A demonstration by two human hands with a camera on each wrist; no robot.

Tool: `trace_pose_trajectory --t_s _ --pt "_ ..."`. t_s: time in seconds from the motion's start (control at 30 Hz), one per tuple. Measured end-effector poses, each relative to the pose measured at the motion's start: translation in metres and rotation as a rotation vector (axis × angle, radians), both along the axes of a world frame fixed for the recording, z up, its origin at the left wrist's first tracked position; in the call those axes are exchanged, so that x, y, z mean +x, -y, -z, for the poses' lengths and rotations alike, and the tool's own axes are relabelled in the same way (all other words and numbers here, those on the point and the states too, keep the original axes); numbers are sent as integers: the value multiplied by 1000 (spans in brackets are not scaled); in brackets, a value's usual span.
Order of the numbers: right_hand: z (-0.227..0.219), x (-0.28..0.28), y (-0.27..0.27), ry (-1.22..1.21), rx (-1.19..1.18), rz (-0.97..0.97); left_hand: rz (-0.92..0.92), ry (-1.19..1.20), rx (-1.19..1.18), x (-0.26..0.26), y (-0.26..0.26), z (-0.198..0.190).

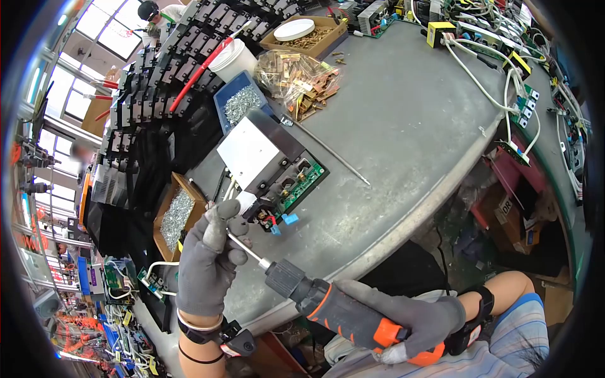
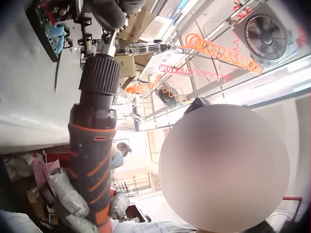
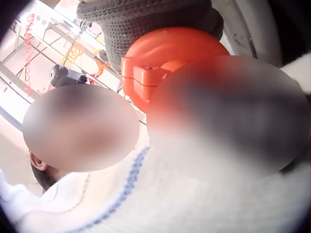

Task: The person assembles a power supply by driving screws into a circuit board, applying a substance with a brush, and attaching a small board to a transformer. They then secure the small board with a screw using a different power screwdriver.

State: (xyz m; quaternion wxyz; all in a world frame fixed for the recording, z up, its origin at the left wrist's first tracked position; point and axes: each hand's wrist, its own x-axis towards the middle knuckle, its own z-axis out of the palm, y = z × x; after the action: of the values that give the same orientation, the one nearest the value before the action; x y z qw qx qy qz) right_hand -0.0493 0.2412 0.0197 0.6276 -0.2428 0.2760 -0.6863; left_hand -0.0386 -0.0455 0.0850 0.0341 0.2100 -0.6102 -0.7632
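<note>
Smudgy gry tabletop point(image 1: 403, 126), ribbed drvr point(image 1: 343, 314) in R hand point(image 1: 421, 315)

- Left hand point(image 1: 207, 277): grey fabric glove, the fingers scuffed with paler patches
- Right hand point(image 1: 413, 315): matching grey glove with a coarse knit cuff point(image 3: 150, 19)
- Left wrist: black strap point(image 1: 192, 334) bearing a dark camera point(image 1: 238, 341); thin black band point(image 1: 200, 357) beyond it
- Right forearm: wide black band point(image 1: 485, 305)
- Shirt point(image 1: 513, 331): pale, blue-striped, blue sleeve hem point(image 1: 535, 301)

On the table point(image 1: 409, 126) lies the circuit unit point(image 1: 271, 157) — screw box point(image 1: 196, 194) left, rod point(image 1: 332, 152) right.
</note>
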Motion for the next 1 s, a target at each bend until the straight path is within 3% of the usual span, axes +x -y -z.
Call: trace_pose_trajectory --t_s 0.07,0.17,0.23,0.37,0.47,0.53,0.57,0.63,0.67,0.7,0.73,0.77,0.83,0.9,0.97,1.0 --pt "2 3 0 52 -31 19 12 -56 81 1 5 6" --pt "1 3 1 -121 -5 100 16 -104 43 0 5 7" --pt "1 0 -3 32 -28 15 51 -142 -108 -2 2 6" --pt "-2 -7 -7 -59 -27 -18 95 -141 -144 -1 3 0" --pt "-3 -4 -5 30 6 -30 57 -108 -161 1 1 -4" --pt "1 0 -2 -391 -46 151 124 -98 -201 2 7 -7" --pt "-1 -4 -4 -390 -44 152 126 -98 -200 2 9 -7" --pt "-10 -19 -7 14 26 -144 169 -90 -313 3 14 -9" --pt "-11 -21 -7 13 26 -142 188 -46 -312 3 17 -11" --pt "-12 -22 -7 257 -40 -189 190 -46 -312 2 19 -9" --pt "-12 -23 -8 502 -107 -236 223 -74 -167 1 22 -6" --pt "-11 -18 -5 502 -108 -235 255 -103 -22 1 23 -4" --pt "-7 1 1 -278 -19 88 227 -111 2 0 18 -6" --pt "-5 0 0 -292 -29 149 198 -115 28 0 12 -9" --pt "-18 -20 -4 171 141 -215 177 60 -407 -1 8 -14" --pt "-12 -19 -3 170 141 -215 203 64 -367 -1 14 -11"
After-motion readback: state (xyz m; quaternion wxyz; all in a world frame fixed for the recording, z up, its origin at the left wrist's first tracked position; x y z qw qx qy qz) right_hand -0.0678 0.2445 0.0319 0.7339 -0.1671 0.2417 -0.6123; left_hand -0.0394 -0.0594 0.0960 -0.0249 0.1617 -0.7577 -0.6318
